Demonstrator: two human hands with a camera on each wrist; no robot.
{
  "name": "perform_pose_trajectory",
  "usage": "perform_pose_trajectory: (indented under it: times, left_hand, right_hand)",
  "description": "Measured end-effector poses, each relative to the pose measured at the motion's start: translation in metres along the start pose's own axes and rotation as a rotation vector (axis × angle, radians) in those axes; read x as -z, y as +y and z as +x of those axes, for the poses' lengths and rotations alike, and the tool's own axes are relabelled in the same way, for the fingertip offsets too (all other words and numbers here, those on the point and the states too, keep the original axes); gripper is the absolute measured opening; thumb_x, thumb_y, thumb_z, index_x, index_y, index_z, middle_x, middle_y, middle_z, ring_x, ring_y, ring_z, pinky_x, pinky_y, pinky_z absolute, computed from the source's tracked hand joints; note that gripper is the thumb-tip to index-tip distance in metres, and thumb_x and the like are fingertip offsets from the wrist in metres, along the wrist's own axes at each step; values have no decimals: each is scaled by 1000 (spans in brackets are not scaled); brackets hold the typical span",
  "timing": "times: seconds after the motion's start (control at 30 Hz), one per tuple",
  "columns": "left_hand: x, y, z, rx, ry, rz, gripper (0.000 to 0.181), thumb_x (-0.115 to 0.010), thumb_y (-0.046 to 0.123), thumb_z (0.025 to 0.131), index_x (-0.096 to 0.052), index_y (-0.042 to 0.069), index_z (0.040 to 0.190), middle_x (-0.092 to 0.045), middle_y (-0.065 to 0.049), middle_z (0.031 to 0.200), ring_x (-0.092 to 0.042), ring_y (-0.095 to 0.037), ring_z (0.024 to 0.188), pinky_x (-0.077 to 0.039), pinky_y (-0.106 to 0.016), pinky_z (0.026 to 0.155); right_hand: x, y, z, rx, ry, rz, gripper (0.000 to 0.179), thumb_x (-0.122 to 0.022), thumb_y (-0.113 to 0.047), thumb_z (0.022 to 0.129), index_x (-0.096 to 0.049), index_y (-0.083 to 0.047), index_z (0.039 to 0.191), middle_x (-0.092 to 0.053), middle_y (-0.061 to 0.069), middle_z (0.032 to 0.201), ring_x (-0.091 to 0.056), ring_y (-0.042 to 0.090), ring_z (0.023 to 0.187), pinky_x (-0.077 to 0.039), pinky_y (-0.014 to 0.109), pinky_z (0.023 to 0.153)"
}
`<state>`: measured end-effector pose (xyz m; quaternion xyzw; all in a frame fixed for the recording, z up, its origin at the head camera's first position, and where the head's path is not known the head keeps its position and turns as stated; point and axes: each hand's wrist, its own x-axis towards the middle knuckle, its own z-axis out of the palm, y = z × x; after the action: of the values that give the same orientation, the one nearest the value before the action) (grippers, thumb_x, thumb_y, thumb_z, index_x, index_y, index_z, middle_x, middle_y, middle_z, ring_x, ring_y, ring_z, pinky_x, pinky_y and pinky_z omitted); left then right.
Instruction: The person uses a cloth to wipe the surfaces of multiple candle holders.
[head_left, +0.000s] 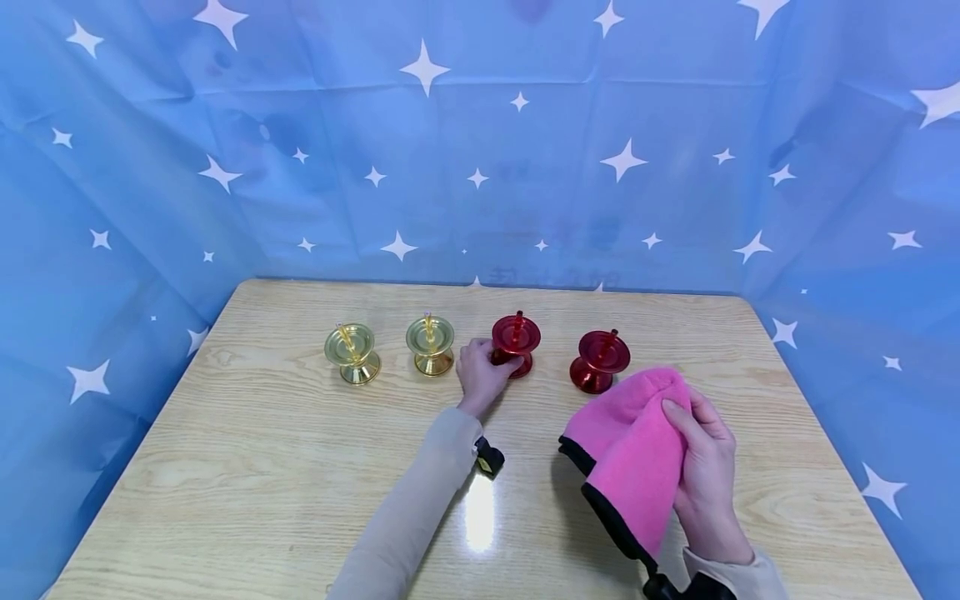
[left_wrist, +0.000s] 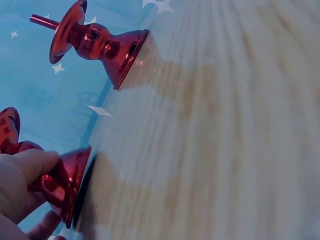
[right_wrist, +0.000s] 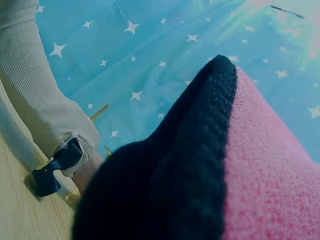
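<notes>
My left hand (head_left: pixel 482 373) grips a shiny red candle holder (head_left: pixel 516 333) round its stem, thumb across the front. In the left wrist view the dark underside of this red holder (left_wrist: pixel 65 190) shows; whether the base still touches the table I cannot tell. My right hand (head_left: pixel 708 475) pinches a pink cloth (head_left: pixel 637 450) with black edging and holds it up above the table. The cloth hangs folded and fills much of the right wrist view, hiding the right fingers there. A second red candle holder (head_left: pixel 600 360) stands upright just beyond the cloth.
Two gold candle holders stand to the left, one at the far left (head_left: pixel 352 350) and one nearer my left hand (head_left: pixel 431 342). The wooden table (head_left: pixel 247 467) ends at a blue star-printed curtain (head_left: pixel 480 150) behind and at both sides.
</notes>
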<state>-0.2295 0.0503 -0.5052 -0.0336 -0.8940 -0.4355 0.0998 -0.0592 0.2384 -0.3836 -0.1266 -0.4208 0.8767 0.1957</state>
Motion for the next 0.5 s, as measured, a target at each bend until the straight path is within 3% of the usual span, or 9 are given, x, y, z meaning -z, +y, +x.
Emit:
perform_pose_trajectory:
  times: [0.13,0.33,0.5]
  left_hand:
    - [4,-3,0,-24,2,-85,25,-81,29,71,-73,10,85,-66,-4,93,-54,-23,91,-39,-40,85]
    - [14,-1,-4,-21,-37,-326,20,-81,12,71,-74,4,88,-70,-6,86,-60,-18,83,-48,-31,76]
    - [22,2,-9,-21,-76,-397,25,-79,8,70,-74,3,94,-71,-8,87,-59,-16,83,-47,-29,76]
  right_hand:
    - [0,1,0,-8,-7,-2,25,-51,6,92,-72,-5,98,-66,3,93,-62,11,77,-51,19,63]
    - [-2,2,0,-24,-19,0,24,-51,5,92,-72,-6,100,-66,2,96,-62,11,80,-51,19,65]
    - [-4,5,0,-33,-27,3,25,-51,5,92,-72,-6,98,-67,2,94,-63,11,78,-51,19,63]
